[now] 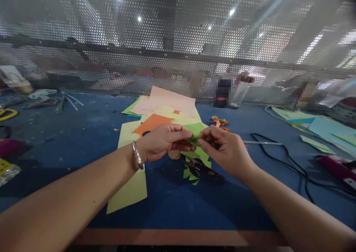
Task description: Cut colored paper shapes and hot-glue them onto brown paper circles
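Observation:
Between my two hands is a small piece of green paper (194, 128), pinched at both sides. My left hand (168, 140), with a silver bracelet at the wrist, grips its left edge between thumb and fingers. The right edge sits in the pinch of my right hand (221, 144). Just below the hands lies a pair of scissors (204, 169) with dark handles, beside several green paper scraps (189, 174). A round brownish disc (174, 154) rests under my left hand. Orange paper (152, 123) with cut-outs lies behind it, on pale yellow sheets (128, 192).
Pink sheets (172, 100) lie at the back against a perforated metal screen (167, 29). Orange and green cut pieces (219, 122) are right of centre. A black cable (289, 159) crosses the blue table (69, 140) on the right, near blue and green papers (325, 127) and a magenta tool (336, 168).

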A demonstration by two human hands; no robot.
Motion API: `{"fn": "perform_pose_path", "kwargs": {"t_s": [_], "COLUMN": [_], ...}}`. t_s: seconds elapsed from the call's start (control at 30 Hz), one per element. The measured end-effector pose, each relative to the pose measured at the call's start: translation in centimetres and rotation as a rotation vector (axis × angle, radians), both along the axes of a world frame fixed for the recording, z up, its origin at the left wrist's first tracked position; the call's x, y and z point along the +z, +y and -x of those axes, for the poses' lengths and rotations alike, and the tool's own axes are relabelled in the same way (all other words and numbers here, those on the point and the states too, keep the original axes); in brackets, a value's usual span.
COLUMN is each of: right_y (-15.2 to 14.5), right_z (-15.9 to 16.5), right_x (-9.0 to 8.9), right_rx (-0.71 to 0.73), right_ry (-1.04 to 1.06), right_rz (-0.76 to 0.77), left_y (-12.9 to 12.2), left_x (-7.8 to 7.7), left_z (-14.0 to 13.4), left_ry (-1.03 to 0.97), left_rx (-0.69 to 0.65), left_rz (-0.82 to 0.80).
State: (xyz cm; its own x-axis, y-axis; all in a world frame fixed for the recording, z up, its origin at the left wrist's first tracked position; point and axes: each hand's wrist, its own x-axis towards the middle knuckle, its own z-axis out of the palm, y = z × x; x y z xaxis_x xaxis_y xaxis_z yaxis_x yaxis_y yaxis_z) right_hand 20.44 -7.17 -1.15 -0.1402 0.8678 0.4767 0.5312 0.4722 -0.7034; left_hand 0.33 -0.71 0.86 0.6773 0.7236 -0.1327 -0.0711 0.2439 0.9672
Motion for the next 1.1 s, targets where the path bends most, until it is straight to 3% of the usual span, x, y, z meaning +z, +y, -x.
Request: {"fn": "perform_pose_path", "kwargs": {"t_s": [0.13, 0.3, 0.47, 0.6, 0.73, 0.93, 1.1], "right_y": [0.1, 0.1, -0.3, -0.8, -0.8, -0.4, -0.3], "right_z": [-0.1, -0.1, 0.2, 0.5, 0.6, 0.7, 0.3], "right_x": [-0.1, 0.1, 0.3, 0.4, 0.2, -0.2, 0.1], "right_rx": [-0.007, -0.02, 0.185, 0.342, 0.399, 0.387, 0.163], "right_ry": [0.015, -0.056, -0.31, -0.45, -0.555, -0.547, -0.368], "right_rz": [0.013, 0.06, 0.11, 0.097, 0.048, -0.029, -0.09], "left_y": [-0.5, -0.5, 0.9, 1.6, 1.5, 1.3, 0.8], "left_x": [0.1, 0.1, -0.8, -1.2, -1.1, -1.2, -0.7], "left_z": [-0.2, -0.1, 0.5, 0.8, 0.8, 0.6, 0.5], "left_ry": [0.02, 0.167, 0.293, 0.315, 0.358, 0.354, 0.382], "left_rx": [-0.007, 0.117, 0.215, 0.241, 0.241, 0.228, 0.189], "left_rz": [-0.079, -0.283, -0.544, -0.627, -0.676, -0.626, -0.572]}}
